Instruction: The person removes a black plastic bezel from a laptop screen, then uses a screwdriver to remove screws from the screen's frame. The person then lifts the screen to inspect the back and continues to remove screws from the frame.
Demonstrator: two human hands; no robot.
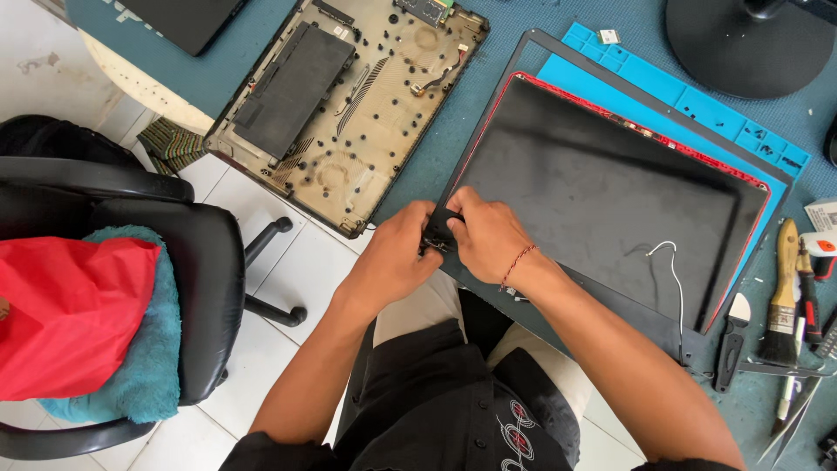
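Note:
A laptop screen lid (602, 192), black with a red-edged panel, lies on a blue mat (697, 109) on the table. My left hand (397, 253) and my right hand (488, 234) both pinch the lid's near left corner, at a small black hinge part (438, 234). A thin white wire (673, 270) runs across the panel's near right side. My right wrist wears a red thread bracelet.
An opened laptop base (349, 105) with bare internals lies at the table's far left. Brushes, a black-handled tool and tweezers (785, 314) lie at the right. A monitor stand (750, 44) sits at the far right. A black office chair (131, 288) with red cloth stands left.

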